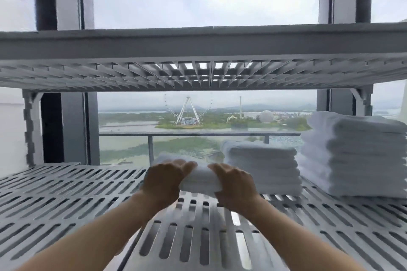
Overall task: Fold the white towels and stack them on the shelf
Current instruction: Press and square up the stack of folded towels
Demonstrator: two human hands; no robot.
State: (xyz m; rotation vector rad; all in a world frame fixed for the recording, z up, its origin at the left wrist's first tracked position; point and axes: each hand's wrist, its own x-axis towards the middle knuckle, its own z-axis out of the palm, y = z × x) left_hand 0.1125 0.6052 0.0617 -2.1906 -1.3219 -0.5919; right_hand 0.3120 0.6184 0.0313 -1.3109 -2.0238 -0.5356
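We had one head-worn view, close over the slotted shelf (66,193), facing level beneath the upper tier (198,46) toward the window (123,121).

Two bare hands, two bare forearms, above shelf (66,193). Left hand (164,179): back of hand visible, knuckles rounded, thumb visible, edges little blurred. Right hand (234,182): same build, knuckle row and thumb visible. Left forearm (99,233), right forearm (286,226): slim, smooth, uncovered along whole visible length over front part of shelf. Wrists narrow. Fingertips hidden; nails cannot tell.
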